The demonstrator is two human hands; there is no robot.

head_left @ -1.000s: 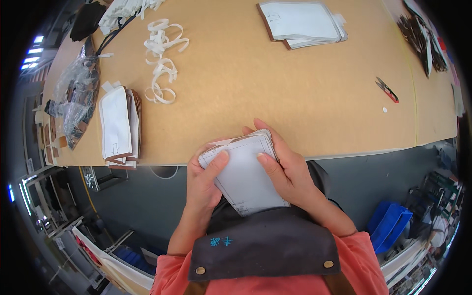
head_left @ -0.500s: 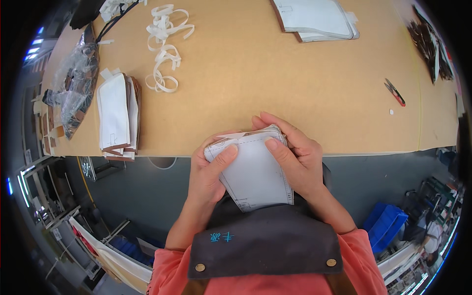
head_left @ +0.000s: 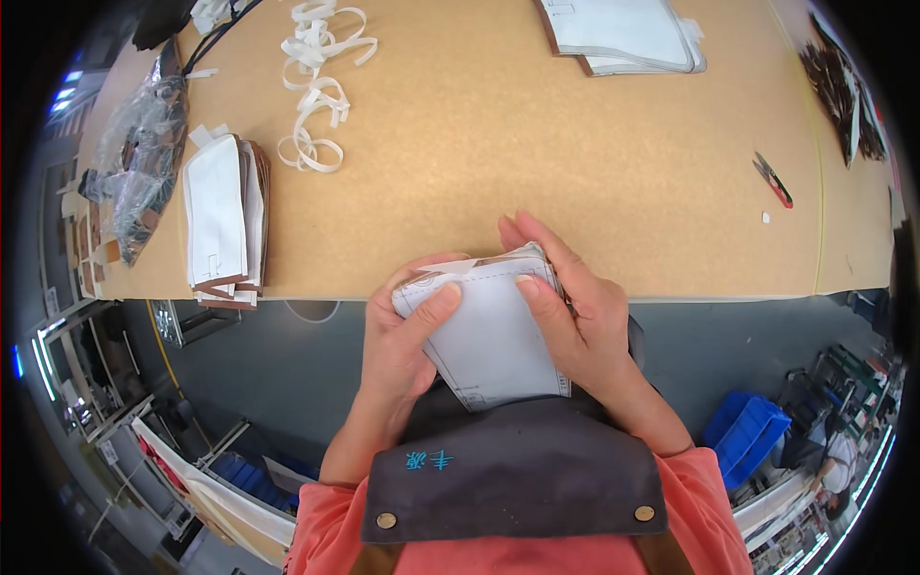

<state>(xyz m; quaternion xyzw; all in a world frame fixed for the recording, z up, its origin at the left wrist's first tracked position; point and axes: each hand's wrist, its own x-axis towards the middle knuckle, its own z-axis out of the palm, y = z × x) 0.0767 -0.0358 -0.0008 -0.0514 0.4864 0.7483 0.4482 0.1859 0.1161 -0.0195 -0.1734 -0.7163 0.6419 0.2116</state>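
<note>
A stack of white-faced pieces [head_left: 498, 335] with brown edges, dashed lines and printed marks is held between my hands at the table's near edge. My left hand [head_left: 402, 326] grips its left side, thumb on the white face and fingers behind. On the upper right, my right hand [head_left: 586, 311] pinches it, thumb on the face. Its fingers pass behind the top corner, the tips showing above. A narrow whitish strip [head_left: 444, 266] lies along the stack's upper left edge. The stack's lower end reaches my dark apron [head_left: 517, 479].
Another stack of white-faced pieces [head_left: 216, 216] lies at left, with a curled white ribbon [head_left: 321, 101] beyond. Plastic-wrapped material [head_left: 144, 163] is at far left. More white-faced pieces [head_left: 623, 36] lie at the back. Red-handled thread snips [head_left: 772, 180] and a dark bundle [head_left: 843, 91] are at right.
The fingers of my right hand have lifted slightly behind the stack's top corner. The stack stays in both hands, and the whole view has shifted a little.
</note>
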